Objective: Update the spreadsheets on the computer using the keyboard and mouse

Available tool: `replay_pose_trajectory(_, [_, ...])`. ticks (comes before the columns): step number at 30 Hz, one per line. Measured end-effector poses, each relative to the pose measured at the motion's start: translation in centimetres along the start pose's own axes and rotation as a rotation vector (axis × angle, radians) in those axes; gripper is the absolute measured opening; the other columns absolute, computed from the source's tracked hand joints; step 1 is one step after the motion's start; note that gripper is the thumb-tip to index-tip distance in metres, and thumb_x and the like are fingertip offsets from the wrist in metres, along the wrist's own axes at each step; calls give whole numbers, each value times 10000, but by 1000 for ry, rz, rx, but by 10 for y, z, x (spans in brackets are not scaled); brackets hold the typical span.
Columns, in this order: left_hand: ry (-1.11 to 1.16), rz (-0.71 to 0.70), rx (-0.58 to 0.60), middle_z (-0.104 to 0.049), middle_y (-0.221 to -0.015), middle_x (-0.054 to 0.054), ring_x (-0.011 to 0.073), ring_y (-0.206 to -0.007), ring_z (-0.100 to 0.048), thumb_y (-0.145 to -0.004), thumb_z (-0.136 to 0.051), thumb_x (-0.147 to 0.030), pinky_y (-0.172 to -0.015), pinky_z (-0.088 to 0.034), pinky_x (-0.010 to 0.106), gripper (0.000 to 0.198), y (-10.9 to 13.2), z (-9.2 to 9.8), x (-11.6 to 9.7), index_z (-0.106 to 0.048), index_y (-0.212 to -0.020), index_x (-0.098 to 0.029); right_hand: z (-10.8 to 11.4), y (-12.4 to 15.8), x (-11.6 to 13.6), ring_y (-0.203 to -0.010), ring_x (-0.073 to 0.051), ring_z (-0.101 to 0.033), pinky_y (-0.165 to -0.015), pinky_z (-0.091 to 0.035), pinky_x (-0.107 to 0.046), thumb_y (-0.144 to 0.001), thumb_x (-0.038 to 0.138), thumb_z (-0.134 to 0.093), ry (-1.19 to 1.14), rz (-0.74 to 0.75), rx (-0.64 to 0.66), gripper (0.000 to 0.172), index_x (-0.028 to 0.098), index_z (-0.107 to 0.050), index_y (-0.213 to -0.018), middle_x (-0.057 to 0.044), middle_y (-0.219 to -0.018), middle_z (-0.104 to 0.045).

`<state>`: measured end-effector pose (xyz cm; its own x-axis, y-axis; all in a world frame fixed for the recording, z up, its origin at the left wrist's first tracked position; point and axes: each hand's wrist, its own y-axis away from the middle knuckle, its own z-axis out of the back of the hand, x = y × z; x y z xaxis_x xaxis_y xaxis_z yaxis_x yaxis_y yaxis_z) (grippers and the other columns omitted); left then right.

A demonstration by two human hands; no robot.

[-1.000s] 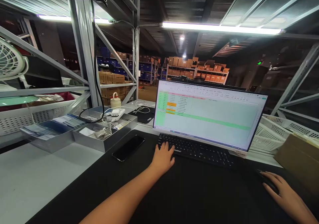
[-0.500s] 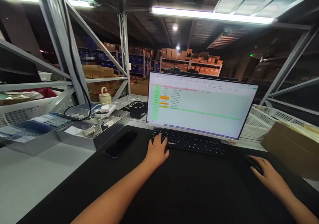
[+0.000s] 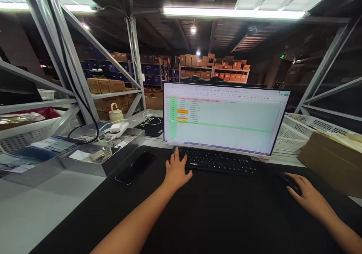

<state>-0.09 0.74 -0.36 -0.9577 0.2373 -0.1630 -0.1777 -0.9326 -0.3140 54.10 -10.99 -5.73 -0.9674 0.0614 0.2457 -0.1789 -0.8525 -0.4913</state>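
My left hand rests at the left end of a black keyboard, fingers spread over its keys and one finger reaching the top row. At the right, my right hand is curled over a black computer mouse, partly hidden beneath the fingers. Behind the keyboard stands a monitor with a spreadsheet: a green column, a green highlighted row and several orange cells. Both hands lie on a large black desk mat. The small text on the screen is too fine to read.
A black phone lies left of the keyboard. Beyond it are grey trays with papers and a white power strip. A cream bottle stands behind. To the right are a cardboard box and white baskets.
The camera view has shifted slightly. My left hand's fingers have changed pose, with one now stretched farther up the keyboard. My right hand stays on the mouse.
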Motion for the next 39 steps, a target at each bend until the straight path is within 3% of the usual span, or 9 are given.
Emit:
replay_pose_trajectory(5, [-23, -11, -14, -154, -1657, 177, 379, -1443, -308, -773, -611, -534, -1092, -334, 555, 670, -1, 3, 1, -522, -1380, -265, -6, 0, -10, -1153, -302, -633, -958, -526, -417, -826, 575, -503, -25, 13, -18, 578, 264, -583, -1307, -130, -1281, -631])
replay_pose_trajectory(10, [-68, -31, -51, -194, -1655, 155, 354, -1471, -270, -834, -560, -471, -1168, -259, 504, 657, 3, 6, -1, -465, -1432, -217, -12, -1, -18, -1141, -296, -643, -925, -550, -422, -812, 591, -508, -23, 13, -32, 589, 273, -575, -1304, -93, -1259, -647])
replay_pose_trajectory(16, [-147, -85, -31, -504, -1480, 196, 332, -1298, -489, -896, -458, -404, -1023, -405, 493, 568, 5, 7, -4, -511, -1396, -140, -16, -4, -24, -1112, -309, -655, -920, -560, -444, -782, 556, -537, -31, 39, -61, 587, 257, -604, -1283, -104, -1222, -667])
replay_pose_trajectory(29, [-235, -113, -12, -501, -1482, 211, 336, -1296, -498, -920, -425, -374, -967, -431, 473, 570, 4, 9, -6, -479, -1428, -121, -13, -3, -15, -1084, -313, -662, -895, -574, -464, -784, 605, -513, -12, 10, -61, 565, 275, -669, -1216, -108, -1222, -661])
replay_pose_trajectory(39, [-249, -132, 22, -541, -1446, 190, 360, -1312, -490, -869, -533, -473, -988, -427, 478, 670, 3, 15, -5, -416, -1479, -223, -3, -4, 2, -1102, -306, -655, -928, -561, -462, -816, 608, -475, 13, -2, -35, 577, 260, -659, -1237, -118, -1227, -647])
